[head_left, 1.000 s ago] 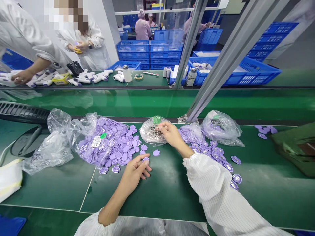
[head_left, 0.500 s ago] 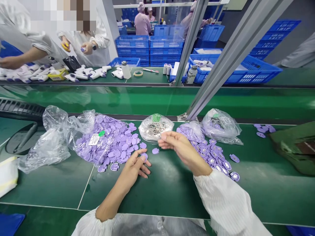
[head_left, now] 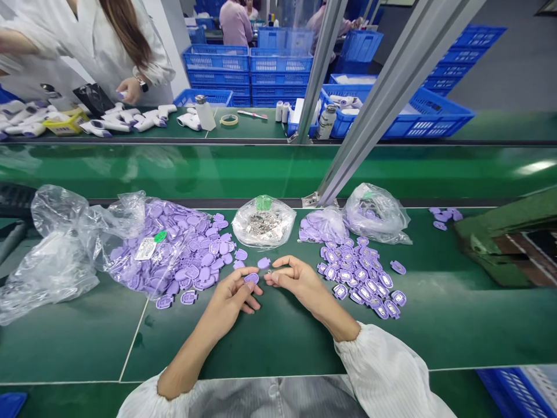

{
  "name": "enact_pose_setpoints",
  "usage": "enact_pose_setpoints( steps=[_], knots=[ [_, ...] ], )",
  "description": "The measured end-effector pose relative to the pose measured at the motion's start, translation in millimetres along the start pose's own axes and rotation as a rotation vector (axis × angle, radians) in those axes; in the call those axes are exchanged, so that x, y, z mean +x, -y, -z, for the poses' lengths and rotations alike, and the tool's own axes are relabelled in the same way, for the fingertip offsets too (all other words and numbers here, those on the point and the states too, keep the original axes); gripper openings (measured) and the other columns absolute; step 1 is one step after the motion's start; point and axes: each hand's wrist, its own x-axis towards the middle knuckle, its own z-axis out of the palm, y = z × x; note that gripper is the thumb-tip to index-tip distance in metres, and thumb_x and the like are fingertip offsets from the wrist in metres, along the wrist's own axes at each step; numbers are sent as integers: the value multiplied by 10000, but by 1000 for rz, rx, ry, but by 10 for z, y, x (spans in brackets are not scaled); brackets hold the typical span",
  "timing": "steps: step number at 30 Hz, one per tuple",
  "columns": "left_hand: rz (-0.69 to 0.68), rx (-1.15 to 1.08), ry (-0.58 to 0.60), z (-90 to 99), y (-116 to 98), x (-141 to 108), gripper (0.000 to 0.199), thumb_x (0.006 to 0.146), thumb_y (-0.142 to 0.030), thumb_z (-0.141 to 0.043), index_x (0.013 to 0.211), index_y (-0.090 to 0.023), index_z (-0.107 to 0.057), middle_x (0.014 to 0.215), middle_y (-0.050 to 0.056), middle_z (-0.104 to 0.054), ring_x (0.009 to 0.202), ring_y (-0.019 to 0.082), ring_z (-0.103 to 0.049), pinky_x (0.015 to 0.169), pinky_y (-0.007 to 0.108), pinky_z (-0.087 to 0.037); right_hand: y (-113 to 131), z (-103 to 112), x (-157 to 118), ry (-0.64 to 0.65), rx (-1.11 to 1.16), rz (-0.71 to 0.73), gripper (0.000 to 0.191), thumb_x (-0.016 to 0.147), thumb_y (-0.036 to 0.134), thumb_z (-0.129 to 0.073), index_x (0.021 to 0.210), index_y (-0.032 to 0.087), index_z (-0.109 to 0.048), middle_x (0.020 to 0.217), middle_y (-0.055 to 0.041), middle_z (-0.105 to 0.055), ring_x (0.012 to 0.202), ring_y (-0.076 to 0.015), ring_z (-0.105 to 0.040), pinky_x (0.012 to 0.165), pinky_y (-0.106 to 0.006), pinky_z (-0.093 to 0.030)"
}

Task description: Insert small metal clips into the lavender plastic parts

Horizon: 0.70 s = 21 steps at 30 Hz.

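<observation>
Between the thumb and fingers of my left hand (head_left: 235, 295) is a purple plastic piece (head_left: 251, 278), its recessed side facing up. My right hand (head_left: 296, 283) is pinched just to the right of it, with a tiny metal part (head_left: 268, 271) at the fingertips. A loose purple piece (head_left: 263, 263) lies on the table beyond both hands. Behind it sits an open clear bag of small metal parts (head_left: 264, 223). To the left, a large bag of purple pieces (head_left: 174, 244) spills onto the table. On the right spreads a pile of purple pieces with metal inserts (head_left: 361, 276).
Two more clear bags stand at the right rear, one a crumpled plastic bag (head_left: 376, 213). A green machine (head_left: 500, 244) occupies the right side. A slanted metal post (head_left: 369, 122) rises from the table's back edge. Across the green belt (head_left: 195, 171), a co-worker (head_left: 126, 52) handles white devices.
My right hand has come from beside the metal-parts bag down and left, close to the purple piece in my left hand. The whole view has shifted slightly.
</observation>
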Motion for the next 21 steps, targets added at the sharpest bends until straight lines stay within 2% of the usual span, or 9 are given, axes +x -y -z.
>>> enact_pose_setpoints(
  steps=[4,7,9,12,17,21],
  knots=[
    [-38,37,41,-4,22,-17,436,907,-446,-499,1284,-228,-508,875,20,-653,683,125,-653,626,238,-516,-8,6,11,6,-37,26,475,770,368,-708,1177,171,-563,912,-69,-734,912,-157,-697,907,-302,-514],
    [-41,34,51,-12,30,-6,420,898,-445,-520,1255,-223,-508,896,25,-673,669,120,-653,619,234,-509,-22,8,27,-1,-24,15,426,742,389,-728,1078,150,-619,883,-77,-733,900,-165,-698,903,-302,-519],
    [-18,11,20,-19,32,11,406,877,-455,-553,1195,-205,-516,912,40,-690,679,132,-666,614,237,-511,-36,11,35,-9,-15,-5,385,719,398,-742,982,133,-649,888,-89,-730,892,-172,-699,895,-304,-522],
    [15,-15,-45,-32,40,37,413,850,-473,-587,1138,-179,-553,921,67,-712,751,163,-693,649,250,-526,-67,19,36,-7,-10,-16,391,705,415,-744,960,127,-671,902,-95,-728,891,-176,-700,903,-313,-522],
    [15,-23,-103,-46,68,48,487,846,-485,-584,1230,-186,-573,1027,89,-711,856,187,-699,691,268,-541,-121,8,23,-7,-38,20,425,748,417,-713,1068,150,-631,894,-76,-730,911,-162,-696,921,-318,-518],
    [-8,-19,-84,-36,81,43,537,846,-478,-580,1304,-201,-537,1073,83,-701,899,199,-696,711,286,-548,-107,-61,23,24,-52,2,339,767,429,-686,952,147,-652,886,-69,-721,851,-149,-695,820,-274,-538]
  ],
)
